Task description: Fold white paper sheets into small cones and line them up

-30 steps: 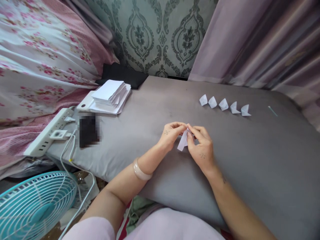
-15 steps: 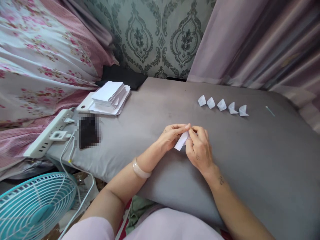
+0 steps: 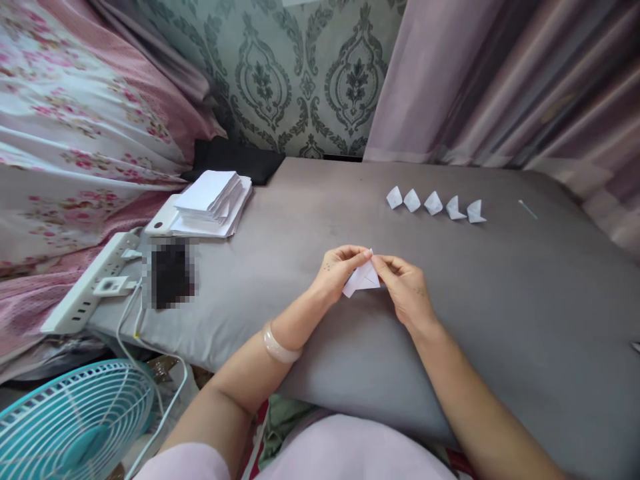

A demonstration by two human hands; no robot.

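Observation:
Between my two hands is a small folded piece of white paper (image 3: 364,279), held just above the grey-covered surface. My left hand (image 3: 341,270) pinches its upper left side, thumb on top. My right hand (image 3: 405,283) grips the upper right edge between thumb and fingers. A slanting crease or flap edge shows on the paper's face, and one strip sticks out at the lower left. Farther off to the right, several folded white paper pieces (image 3: 433,203) stand in a row.
A stack of white paper (image 3: 207,200) lies at the back left, near a black cloth (image 3: 235,160). A power strip (image 3: 93,283) with cables and a blurred dark object (image 3: 173,273) are at the left. Below stands a turquoise fan (image 3: 83,427). A thin pale stick (image 3: 528,209) lies far right.
The right hand has turned and shifted slightly right, uncovering more of the folded paper. The paper now faces me with a wider panel showing. The whole view has shifted a little.

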